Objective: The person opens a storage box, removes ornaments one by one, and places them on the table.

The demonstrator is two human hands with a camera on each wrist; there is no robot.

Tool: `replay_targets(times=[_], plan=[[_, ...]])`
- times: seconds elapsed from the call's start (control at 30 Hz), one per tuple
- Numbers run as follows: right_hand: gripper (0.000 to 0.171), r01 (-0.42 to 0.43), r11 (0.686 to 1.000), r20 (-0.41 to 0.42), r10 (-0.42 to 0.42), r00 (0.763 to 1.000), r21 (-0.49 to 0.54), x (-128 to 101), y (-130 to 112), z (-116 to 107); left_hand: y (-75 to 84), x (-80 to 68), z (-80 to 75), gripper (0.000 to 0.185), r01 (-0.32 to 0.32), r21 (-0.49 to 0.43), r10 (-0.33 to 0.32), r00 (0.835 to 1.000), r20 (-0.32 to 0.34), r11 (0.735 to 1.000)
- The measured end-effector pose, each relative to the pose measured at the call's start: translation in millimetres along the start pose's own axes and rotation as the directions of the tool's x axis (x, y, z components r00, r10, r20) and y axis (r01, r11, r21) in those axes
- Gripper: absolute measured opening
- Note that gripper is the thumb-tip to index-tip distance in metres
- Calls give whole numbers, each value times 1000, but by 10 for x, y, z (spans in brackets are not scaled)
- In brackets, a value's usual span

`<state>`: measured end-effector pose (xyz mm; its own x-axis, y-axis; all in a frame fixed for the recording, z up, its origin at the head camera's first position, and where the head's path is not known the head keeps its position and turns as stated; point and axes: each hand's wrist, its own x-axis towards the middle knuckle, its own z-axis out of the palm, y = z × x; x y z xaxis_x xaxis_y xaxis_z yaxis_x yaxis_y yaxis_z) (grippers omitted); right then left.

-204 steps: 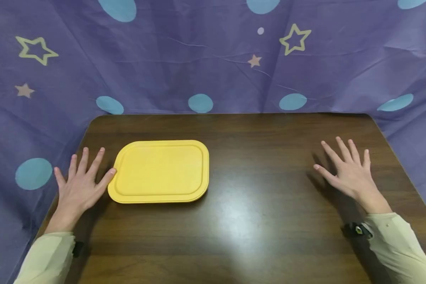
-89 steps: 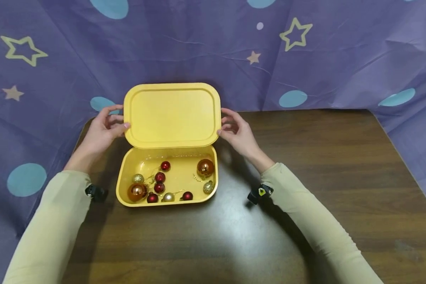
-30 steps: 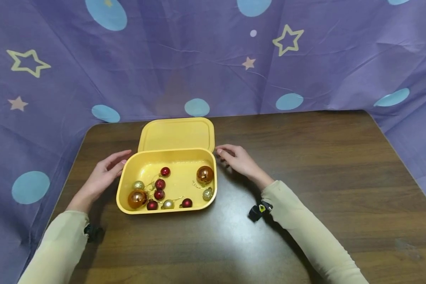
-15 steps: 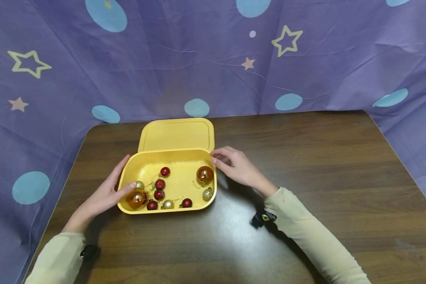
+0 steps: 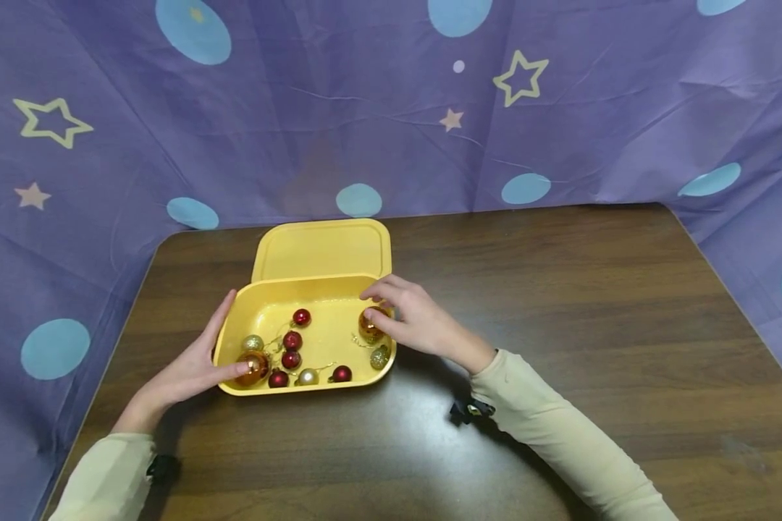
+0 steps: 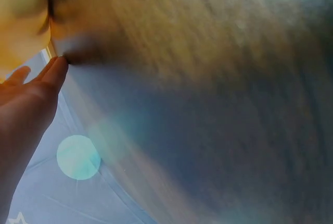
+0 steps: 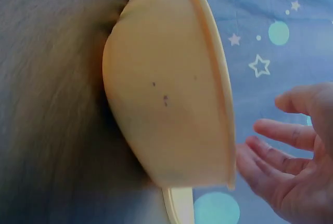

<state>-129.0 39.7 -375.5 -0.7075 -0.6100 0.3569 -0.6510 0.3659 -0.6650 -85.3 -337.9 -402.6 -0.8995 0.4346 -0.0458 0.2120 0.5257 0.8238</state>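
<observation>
A yellow box [image 5: 326, 286] stands uncovered on the table with Christmas baubles in it. My left hand [image 5: 192, 365] holds the box's left wall, fingers along the outside and thumb over the rim, in front of the left orange bauble [image 5: 258, 362]. My right hand [image 5: 423, 322] reaches over the right rim, thumb and fingers spread about the right orange bauble [image 5: 368, 333]; a firm hold on it is not visible. In the right wrist view the fingers [image 7: 283, 135] hover loosely bent beside the rim. Small red baubles [image 5: 302, 317] and gold baubles [image 5: 379, 357] lie between and beside the orange ones.
The yellow lid [image 5: 322, 250] lies flat behind the box, against its back wall. A brown wooden table [image 5: 560, 304] extends to the right and front. Behind it hangs a purple curtain [image 5: 391, 152] with stars and blue dots.
Earlier both hands lifted the lid off and laid it behind the box. Since then my left hand has taken the left wall, and my right hand has moved left over the rim to the orange bauble.
</observation>
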Motion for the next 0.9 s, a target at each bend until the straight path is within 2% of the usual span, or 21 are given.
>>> replay_targets(times=[0.13,0.43,0.57,0.7,0.8,0.9], plan=[[26,-31,998,34,33,999,-55,52,-84,84,-12,9,-18,119,-36,-68,39,999,36,997],[35,-157,982,99,168,981,-106,163,-253,195,-30,27,-58,123,-40,-74,45,997,66,996],[38,-174,978,128,188,974,-112,192,-267,234,-8,12,-46,120,-23,-9,23,999,28,1000],[42,-196,973,150,213,966,-123,205,-266,256,59,-23,-15,110,13,82,-10,999,-40,997],[45,-218,967,169,239,956,-134,223,-261,270,77,-56,9,103,17,117,-8,997,-77,993],[45,-237,963,193,258,947,-126,249,-252,290,62,-86,26,100,18,127,-7,996,-83,992]])
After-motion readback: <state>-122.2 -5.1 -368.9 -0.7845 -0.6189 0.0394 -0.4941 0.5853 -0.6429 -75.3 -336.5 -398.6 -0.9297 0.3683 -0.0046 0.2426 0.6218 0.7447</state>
